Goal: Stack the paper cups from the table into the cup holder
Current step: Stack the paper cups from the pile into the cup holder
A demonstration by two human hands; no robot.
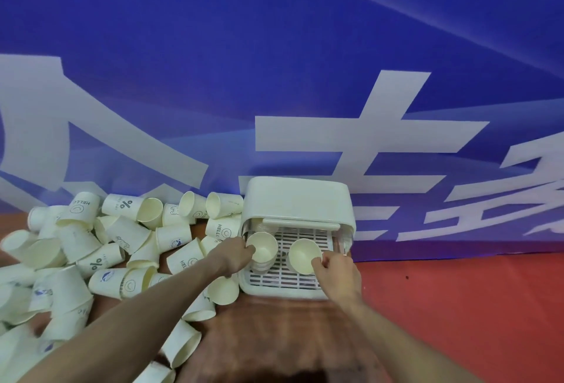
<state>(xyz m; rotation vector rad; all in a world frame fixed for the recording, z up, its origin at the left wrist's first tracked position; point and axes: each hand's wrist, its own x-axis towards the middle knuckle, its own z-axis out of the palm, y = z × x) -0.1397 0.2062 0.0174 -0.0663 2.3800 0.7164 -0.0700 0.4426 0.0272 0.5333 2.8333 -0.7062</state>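
Observation:
A white cup holder [297,199] with a raised lid and a slatted tray stands against the blue backdrop. Two cream paper cups sit upright inside it. My left hand [233,256] grips the rim of the left cup [263,245], which tops a short stack. My right hand [337,272] pinches the near rim of the right cup [303,253]. A large heap of loose paper cups [91,248], several printed with logos, lies on the table to the left of the holder.
The brown wooden table [274,321] carries the holder and the cups. A red surface [457,297] stretches to the right. A blue banner with big white characters [335,108] hangs right behind the holder.

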